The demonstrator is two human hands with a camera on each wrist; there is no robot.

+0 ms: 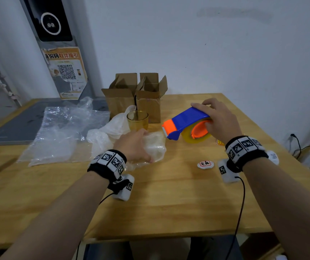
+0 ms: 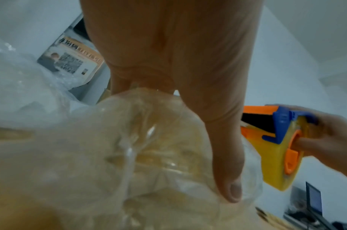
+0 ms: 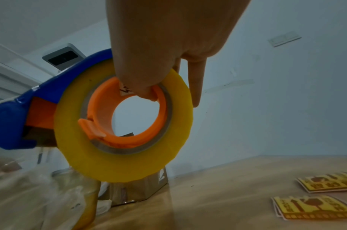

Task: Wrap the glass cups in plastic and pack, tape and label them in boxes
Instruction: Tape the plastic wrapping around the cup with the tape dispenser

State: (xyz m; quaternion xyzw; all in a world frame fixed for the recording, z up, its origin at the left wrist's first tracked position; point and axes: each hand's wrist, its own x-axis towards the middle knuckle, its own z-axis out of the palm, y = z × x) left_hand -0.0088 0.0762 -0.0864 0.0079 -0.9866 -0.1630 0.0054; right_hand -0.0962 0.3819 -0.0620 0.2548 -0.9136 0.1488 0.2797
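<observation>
My left hand [image 1: 134, 145] grips a cup wrapped in clear plastic [image 1: 155, 145] and holds it down on the wooden table [image 1: 169, 199]. The wrapped cup [image 2: 141, 152] fills the left wrist view under my thumb [image 2: 227, 171]. My right hand [image 1: 219, 119] holds a blue and orange tape dispenser [image 1: 186, 122] with a yellowish tape roll [image 3: 123, 124], just above the table; its orange cutter end points at the wrapped cup. My thumb hooks into the roll's orange core [image 3: 129, 112]. A bare amber glass cup [image 1: 137, 120] stands behind the wrapped one.
Two open cardboard boxes [image 1: 135, 96] stand at the back of the table. Plastic sheets and bags [image 1: 62, 132] lie at the left. A round white sticker [image 1: 205, 164] lies near my right wrist. Yellow labels [image 3: 310, 207] lie on the right.
</observation>
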